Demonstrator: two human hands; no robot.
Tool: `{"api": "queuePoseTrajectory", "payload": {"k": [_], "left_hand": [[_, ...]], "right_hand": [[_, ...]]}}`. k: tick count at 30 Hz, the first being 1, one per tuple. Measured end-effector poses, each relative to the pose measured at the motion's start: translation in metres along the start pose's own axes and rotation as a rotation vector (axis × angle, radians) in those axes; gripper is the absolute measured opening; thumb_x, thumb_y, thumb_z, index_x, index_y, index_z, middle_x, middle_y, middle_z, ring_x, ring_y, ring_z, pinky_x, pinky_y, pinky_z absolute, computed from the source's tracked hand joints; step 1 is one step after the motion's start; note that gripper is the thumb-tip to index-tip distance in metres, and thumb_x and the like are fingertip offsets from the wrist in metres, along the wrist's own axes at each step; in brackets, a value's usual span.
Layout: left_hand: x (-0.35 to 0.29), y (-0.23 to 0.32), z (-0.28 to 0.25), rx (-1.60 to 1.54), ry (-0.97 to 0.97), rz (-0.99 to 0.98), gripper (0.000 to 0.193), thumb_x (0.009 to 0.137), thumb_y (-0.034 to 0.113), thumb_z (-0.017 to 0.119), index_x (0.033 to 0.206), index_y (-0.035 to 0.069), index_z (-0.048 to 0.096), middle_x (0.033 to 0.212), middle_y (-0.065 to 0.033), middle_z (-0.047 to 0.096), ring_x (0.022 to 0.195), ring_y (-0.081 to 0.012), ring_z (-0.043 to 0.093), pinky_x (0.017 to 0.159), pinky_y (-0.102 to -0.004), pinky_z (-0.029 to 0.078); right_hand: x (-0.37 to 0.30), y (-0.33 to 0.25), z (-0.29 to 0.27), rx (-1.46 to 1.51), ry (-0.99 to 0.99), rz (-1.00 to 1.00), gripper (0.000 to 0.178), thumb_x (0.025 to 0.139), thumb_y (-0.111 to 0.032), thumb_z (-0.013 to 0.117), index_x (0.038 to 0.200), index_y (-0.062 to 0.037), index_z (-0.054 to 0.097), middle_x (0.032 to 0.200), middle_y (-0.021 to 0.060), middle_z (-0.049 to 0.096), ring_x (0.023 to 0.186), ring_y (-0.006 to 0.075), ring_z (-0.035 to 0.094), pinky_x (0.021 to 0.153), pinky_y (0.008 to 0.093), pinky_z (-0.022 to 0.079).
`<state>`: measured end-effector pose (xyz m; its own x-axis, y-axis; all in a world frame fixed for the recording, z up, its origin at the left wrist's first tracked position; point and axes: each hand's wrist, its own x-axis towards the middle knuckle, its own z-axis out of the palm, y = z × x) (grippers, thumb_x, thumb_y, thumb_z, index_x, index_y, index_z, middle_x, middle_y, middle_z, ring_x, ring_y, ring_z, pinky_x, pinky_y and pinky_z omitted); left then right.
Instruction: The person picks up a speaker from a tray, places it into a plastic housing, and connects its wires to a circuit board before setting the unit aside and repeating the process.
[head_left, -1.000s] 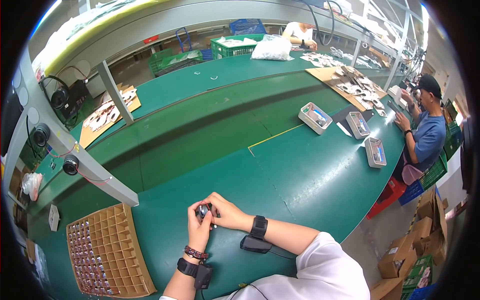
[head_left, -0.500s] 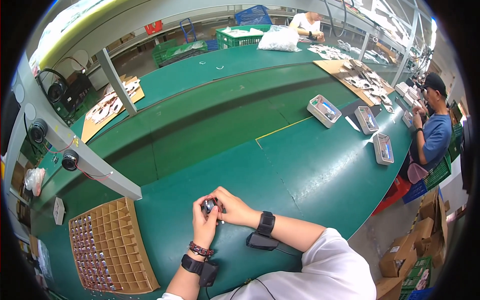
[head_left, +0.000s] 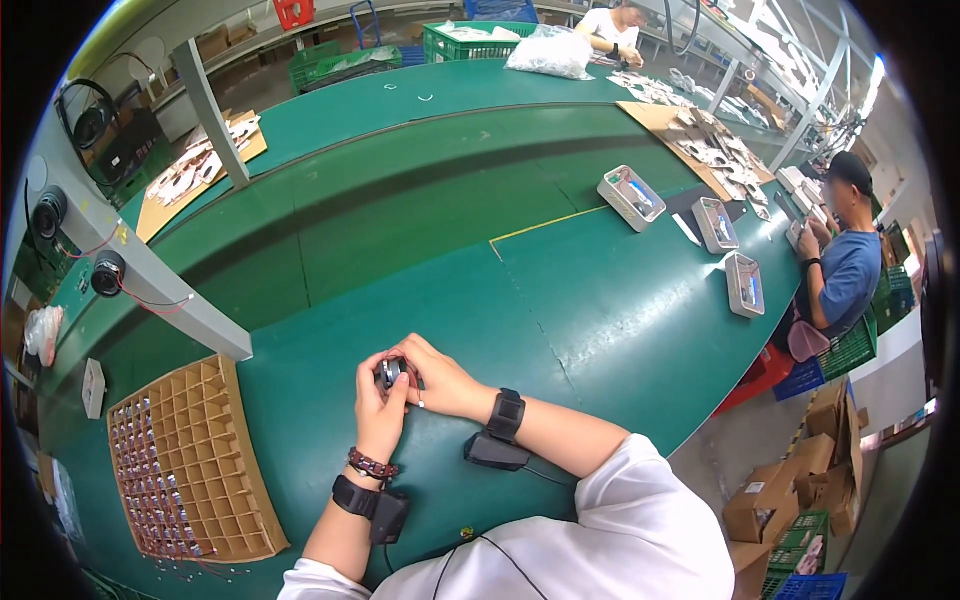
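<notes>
Above the green bench, both my hands are brought together around a small round black speaker (head_left: 389, 373). My left hand (head_left: 378, 418) is closed on it, with the thumb across its near side. Against its right side, my right hand (head_left: 445, 384) is closed too, fingers curled over the speaker's far edge and wire. A small white connector (head_left: 421, 404) dangles below the right fingers. To the left lies a cardboard divider box (head_left: 258, 460); its left cells hold several small parts with red wires, while the right cells look bare.
A slanted metal post (head_left: 190, 325) carries round black speakers (head_left: 108, 273). Several white trays (head_left: 632, 198) stand toward the far right. A person in blue (head_left: 850, 270) works at the right edge; another (head_left: 612, 35) sits across the bench. Cardboard boxes (head_left: 760, 500) are at lower right.
The whole view has shifted, so my hands and the bench things sit further left and higher. Both hands still hold the speaker, which appears slightly turned.
</notes>
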<state>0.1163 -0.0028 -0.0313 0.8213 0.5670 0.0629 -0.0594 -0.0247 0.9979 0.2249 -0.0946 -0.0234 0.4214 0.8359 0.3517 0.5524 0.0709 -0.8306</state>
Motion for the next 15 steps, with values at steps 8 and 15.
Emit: {"api": "queuePoseTrajectory", "payload": {"k": [8, 15], "left_hand": [[0.003, -0.008, -0.001, 0.086, 0.022, -0.025, 0.036, 0.090, 0.011, 0.061, 0.122, 0.005, 0.046, 0.109, -0.0070, 0.055, 0.085, -0.0113, 0.059, 0.062, -0.0222, 0.050], [0.005, -0.018, -0.002, 0.127, 0.035, 0.047, 0.034, 0.090, 0.009, 0.058, 0.122, 0.005, 0.045, 0.104, -0.0054, 0.054, 0.084, -0.0110, 0.056, 0.067, -0.0228, 0.047]], "right_hand": [[-0.004, -0.007, -0.006, 0.039, -0.045, 0.110, 0.039, 0.077, -0.002, 0.061, 0.112, -0.0040, 0.045, 0.101, 0.0108, 0.046, 0.076, 0.0236, 0.057, 0.067, 0.0359, 0.048], [0.001, -0.007, -0.007, 0.018, -0.057, 0.092, 0.041, 0.075, -0.002, 0.061, 0.113, -0.0038, 0.044, 0.102, 0.0119, 0.046, 0.080, 0.0266, 0.057, 0.069, 0.0372, 0.048]]}}
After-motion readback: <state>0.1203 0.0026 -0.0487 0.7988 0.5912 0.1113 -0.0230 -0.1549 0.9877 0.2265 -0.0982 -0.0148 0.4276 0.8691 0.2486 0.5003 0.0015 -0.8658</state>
